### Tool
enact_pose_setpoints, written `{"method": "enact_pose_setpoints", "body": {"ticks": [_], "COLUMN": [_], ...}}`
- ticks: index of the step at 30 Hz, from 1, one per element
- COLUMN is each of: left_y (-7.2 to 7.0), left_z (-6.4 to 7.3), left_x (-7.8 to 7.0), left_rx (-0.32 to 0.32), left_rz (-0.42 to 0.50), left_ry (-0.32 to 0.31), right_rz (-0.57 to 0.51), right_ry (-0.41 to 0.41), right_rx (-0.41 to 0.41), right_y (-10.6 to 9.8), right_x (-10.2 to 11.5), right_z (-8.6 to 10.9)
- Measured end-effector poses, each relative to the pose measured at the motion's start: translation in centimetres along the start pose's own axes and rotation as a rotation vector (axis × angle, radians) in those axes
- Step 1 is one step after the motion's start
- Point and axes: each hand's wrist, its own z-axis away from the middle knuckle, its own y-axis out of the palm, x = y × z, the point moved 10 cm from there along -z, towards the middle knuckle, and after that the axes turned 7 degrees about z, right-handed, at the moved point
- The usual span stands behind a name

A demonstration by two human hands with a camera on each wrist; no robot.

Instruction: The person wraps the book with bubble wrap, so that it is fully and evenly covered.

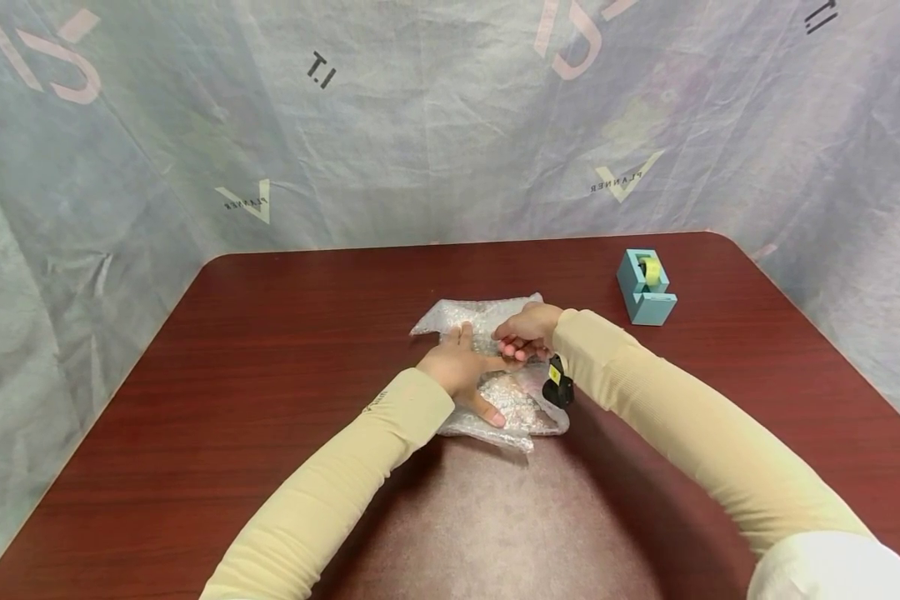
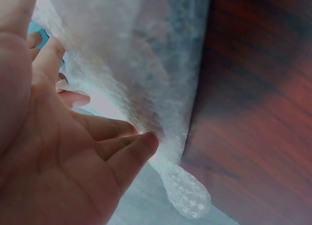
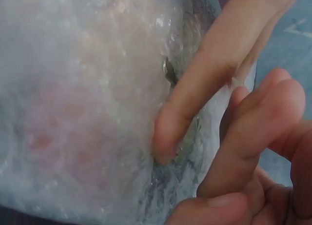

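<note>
A bundle of clear bubble wrap (image 1: 517,398) lies on the table, its edges crumpled and folded over. My left hand (image 1: 453,367) rests on it with fingers and thumb spread. In the right wrist view, a left finger (image 3: 190,98) presses by the overlapping edge of the bubble wrap (image 3: 97,64); a blurred pinkish patch shows through the layers. My right hand (image 1: 531,327) is just beyond the left index finger, over the wrap, fingers curled. It pinches a small strip of clear tape (image 2: 62,84), which shows a jagged end in the left wrist view.
A light blue tape dispenser (image 1: 648,304) with a yellow roll core stands at the back right of the dark red wooden table (image 1: 285,333). Grey printed sheeting (image 1: 435,150) hangs behind and beside the table. A black wrist camera (image 1: 558,385) sits under my right wrist.
</note>
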Motion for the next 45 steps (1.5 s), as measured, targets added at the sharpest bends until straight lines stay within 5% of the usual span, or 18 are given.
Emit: {"method": "enact_pose_setpoints", "body": {"ticks": [30,45], "left_y": [0.23,0.27], "left_z": [0.21,0.01], "left_x": [-0.25,0.14], "left_rx": [-0.014,-0.021], "left_rz": [0.071,0.033], "left_ry": [0.031,0.008], "right_rz": [0.174,0.112], "right_ry": [-0.030,-0.043], "right_rx": [0.042,0.043], "right_y": [0.00,-0.02], "right_x": [-0.65,-0.73], "right_z": [-0.09,-0.44]}}
